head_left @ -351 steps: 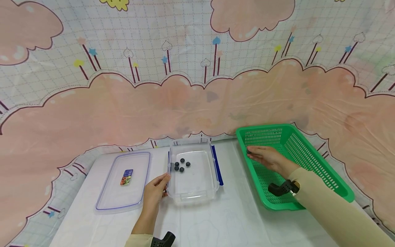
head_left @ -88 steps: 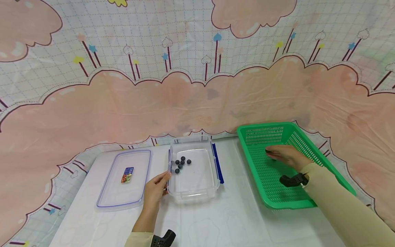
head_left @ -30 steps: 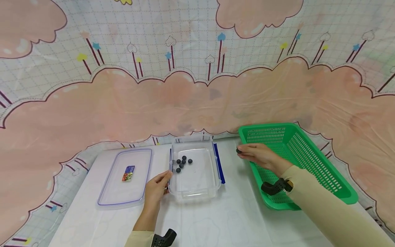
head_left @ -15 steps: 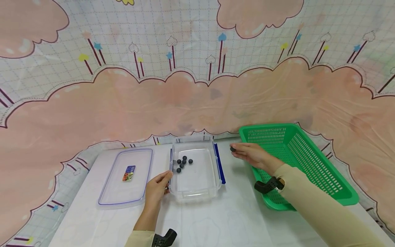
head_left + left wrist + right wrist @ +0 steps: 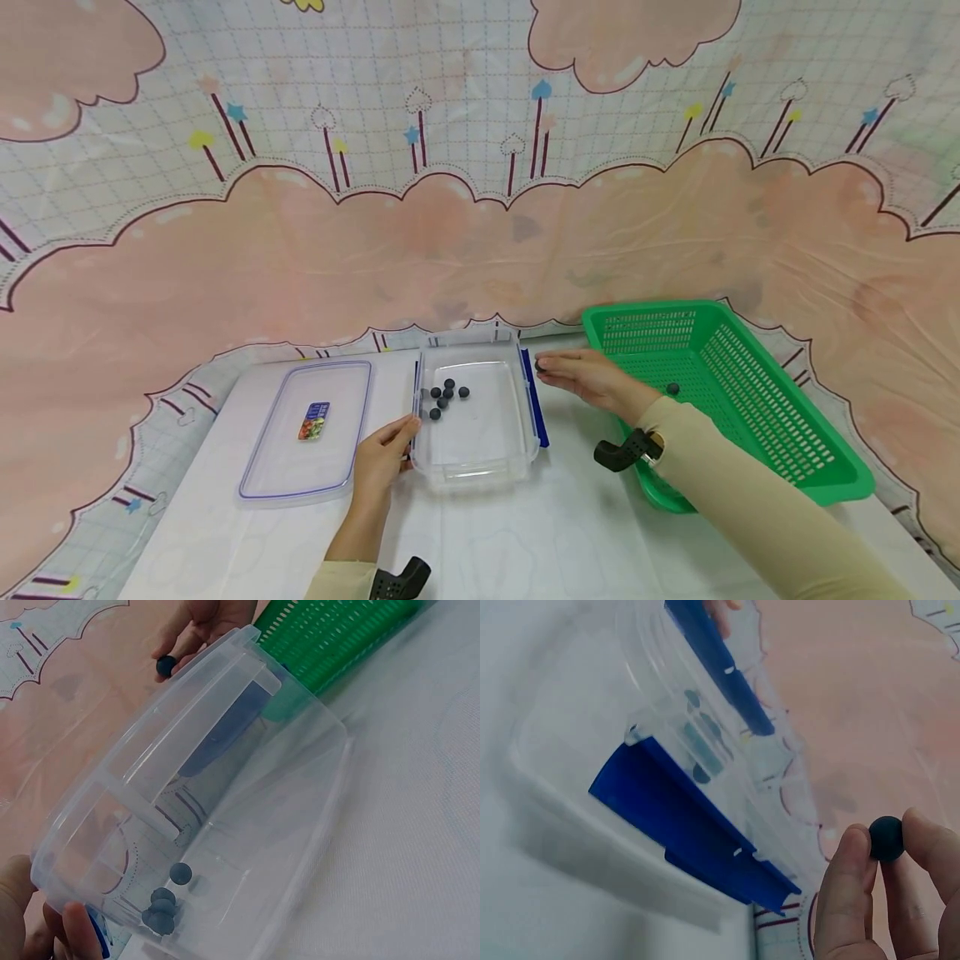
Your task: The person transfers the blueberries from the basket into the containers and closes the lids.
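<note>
My right hand (image 5: 592, 379) pinches a small dark blue ball (image 5: 886, 838) between thumb and fingertips. It hovers just off the right side of a clear plastic box (image 5: 487, 442), near the blue latch flap (image 5: 535, 400). Inside the box, several matching dark balls (image 5: 442, 403) lie toward the left wall. My left hand (image 5: 380, 458) grips the box's left rim, thumb on one side and fingers on the other. One more dark ball (image 5: 672, 388) sits in the green basket (image 5: 780, 417), partly screened by my right arm.
On the left of the white table (image 5: 480, 550) lies a clear lid (image 5: 277, 475) with a blue-edged seal and a colourful label (image 5: 313, 421). A patterned cloth backdrop (image 5: 337, 267) hangs behind the box and basket.
The box holds one more ball than in the oldest frame. My right hand has reached into the basket, then travelled left with a ball to the box's side. The left hand stays put.
</note>
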The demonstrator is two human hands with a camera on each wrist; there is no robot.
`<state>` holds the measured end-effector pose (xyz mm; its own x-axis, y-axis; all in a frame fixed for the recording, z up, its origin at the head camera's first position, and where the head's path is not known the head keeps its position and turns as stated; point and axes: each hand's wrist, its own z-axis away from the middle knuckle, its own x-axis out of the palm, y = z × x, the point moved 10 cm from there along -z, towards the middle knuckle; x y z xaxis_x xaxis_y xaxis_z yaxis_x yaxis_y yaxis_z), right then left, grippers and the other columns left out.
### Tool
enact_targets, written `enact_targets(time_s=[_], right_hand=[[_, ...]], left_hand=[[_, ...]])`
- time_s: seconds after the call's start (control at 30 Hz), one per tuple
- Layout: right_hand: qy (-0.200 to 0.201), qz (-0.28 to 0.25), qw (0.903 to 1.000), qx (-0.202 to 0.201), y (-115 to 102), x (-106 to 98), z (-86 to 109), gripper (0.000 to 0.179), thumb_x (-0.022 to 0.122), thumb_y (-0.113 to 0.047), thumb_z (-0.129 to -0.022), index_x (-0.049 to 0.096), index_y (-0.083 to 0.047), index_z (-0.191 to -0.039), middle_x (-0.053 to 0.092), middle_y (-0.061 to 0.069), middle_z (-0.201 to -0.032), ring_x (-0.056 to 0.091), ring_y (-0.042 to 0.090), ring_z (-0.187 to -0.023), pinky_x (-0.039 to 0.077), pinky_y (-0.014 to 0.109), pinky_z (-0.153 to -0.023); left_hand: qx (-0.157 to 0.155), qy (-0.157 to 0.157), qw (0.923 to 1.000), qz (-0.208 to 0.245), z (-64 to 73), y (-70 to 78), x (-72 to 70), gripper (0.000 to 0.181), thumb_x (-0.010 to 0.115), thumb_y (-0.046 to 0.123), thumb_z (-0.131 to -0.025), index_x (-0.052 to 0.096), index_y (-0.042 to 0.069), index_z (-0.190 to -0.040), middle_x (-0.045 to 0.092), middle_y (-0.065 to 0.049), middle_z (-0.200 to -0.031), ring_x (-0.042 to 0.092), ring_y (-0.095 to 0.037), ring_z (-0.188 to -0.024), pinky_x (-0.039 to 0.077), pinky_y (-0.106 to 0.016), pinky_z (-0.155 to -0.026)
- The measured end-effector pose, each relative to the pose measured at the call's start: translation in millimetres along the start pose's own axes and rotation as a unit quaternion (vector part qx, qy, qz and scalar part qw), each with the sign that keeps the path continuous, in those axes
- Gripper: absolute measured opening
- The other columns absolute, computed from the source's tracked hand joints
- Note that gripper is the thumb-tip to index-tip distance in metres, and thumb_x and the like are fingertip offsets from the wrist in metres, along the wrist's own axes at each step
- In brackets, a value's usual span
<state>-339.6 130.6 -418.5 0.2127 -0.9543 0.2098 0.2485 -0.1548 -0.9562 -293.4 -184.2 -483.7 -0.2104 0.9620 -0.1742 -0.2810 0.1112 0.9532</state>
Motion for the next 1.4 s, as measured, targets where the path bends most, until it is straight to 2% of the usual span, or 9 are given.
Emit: enact_targets(time_s=[0.1, 0.27, 0.5, 1.03, 1.13, 1.23, 1.4], right_hand=[[-0.009, 0.006, 0.9999, 0.0, 2.3, 8.5, -2.7, 0.043, 0.053, 0.003, -0.098, 0.042, 0.02, -0.137, 0.069, 0.008, -0.108, 0.069, 0.01, -0.092, 0.055, 0.026, -0.09], [-0.011, 0.003, 0.9999, 0.011, 9.8, 16.4, -6.1, 0.041, 0.056, 0.002, -0.097, 0.046, 0.018, -0.134, 0.071, 0.003, -0.099, 0.07, 0.011, -0.09, 0.055, 0.026, -0.089], [-0.01, 0.016, 0.9996, 0.021, 18.6, 27.0, -9.8, 0.04, 0.058, 0.0, -0.097, 0.049, 0.017, -0.132, 0.071, 0.011, -0.104, 0.07, 0.012, -0.089, 0.055, 0.027, -0.089], [0.04, 0.092, 0.9949, 0.01, 12.4, 50.5, -31.9, 0.032, 0.061, 0.003, -0.094, 0.059, 0.015, -0.124, 0.069, 0.019, -0.11, 0.07, 0.014, -0.088, 0.055, 0.03, -0.09], [0.04, 0.085, 0.9956, 0.003, 13.5, 59.0, -37.0, 0.032, 0.061, 0.004, -0.094, 0.059, 0.015, -0.123, 0.067, 0.023, -0.115, 0.07, 0.015, -0.09, 0.055, 0.032, -0.091], [0.042, 0.067, 0.9968, 0.012, 19.4, 68.4, -41.6, 0.031, 0.061, 0.004, -0.093, 0.06, 0.015, -0.123, 0.067, 0.023, -0.115, 0.07, 0.017, -0.091, 0.055, 0.031, -0.091], [0.047, 0.041, 0.9976, 0.031, 29.3, 83.1, -48.8, 0.031, 0.061, 0.005, -0.093, 0.06, 0.015, -0.123, 0.065, 0.025, -0.119, 0.069, 0.03, -0.104, 0.055, 0.031, -0.091]], left_hand=[[0.001, 0.001, 1.0, 0.0, 0.4, -0.2, -0.2, 0.039, 0.073, 0.026, -0.09, 0.069, 0.005, -0.122, 0.057, 0.002, -0.077, 0.05, -0.009, -0.07, 0.051, -0.018, -0.052], [0.003, 0.0, 1.0, 0.001, 0.8, -0.1, -0.3, 0.04, 0.073, 0.028, -0.09, 0.069, 0.005, -0.122, 0.057, 0.001, -0.077, 0.05, -0.009, -0.07, 0.051, -0.018, -0.052], [0.006, 0.004, 1.0, 0.007, 0.9, -0.5, -0.8, 0.039, 0.073, 0.026, -0.09, 0.069, 0.004, -0.122, 0.058, 0.002, -0.078, 0.05, -0.008, -0.07, 0.051, -0.018, -0.052], [0.005, -0.001, 1.0, -0.005, 2.5, 0.9, -0.7, 0.041, 0.073, 0.028, -0.09, 0.069, 0.005, -0.123, 0.058, 0.002, -0.079, 0.05, -0.009, -0.071, 0.051, -0.019, -0.053], [0.006, -0.002, 1.0, -0.001, 2.6, 0.5, -0.2, 0.041, 0.074, 0.028, -0.089, 0.069, 0.004, -0.123, 0.058, 0.003, -0.078, 0.05, -0.009, -0.071, 0.051, -0.018, -0.053], [0.005, 0.0, 1.0, 0.004, 2.7, -0.2, -0.6, 0.042, 0.074, 0.028, -0.089, 0.069, 0.004, -0.123, 0.057, 0.003, -0.077, 0.05, -0.009, -0.071, 0.051, -0.018, -0.053], [0.005, 0.0, 0.9999, 0.01, 2.3, -0.6, -0.9, 0.04, 0.074, 0.026, -0.089, 0.069, 0.004, -0.122, 0.057, 0.002, -0.077, 0.05, -0.009, -0.07, 0.051, -0.018, -0.052]])
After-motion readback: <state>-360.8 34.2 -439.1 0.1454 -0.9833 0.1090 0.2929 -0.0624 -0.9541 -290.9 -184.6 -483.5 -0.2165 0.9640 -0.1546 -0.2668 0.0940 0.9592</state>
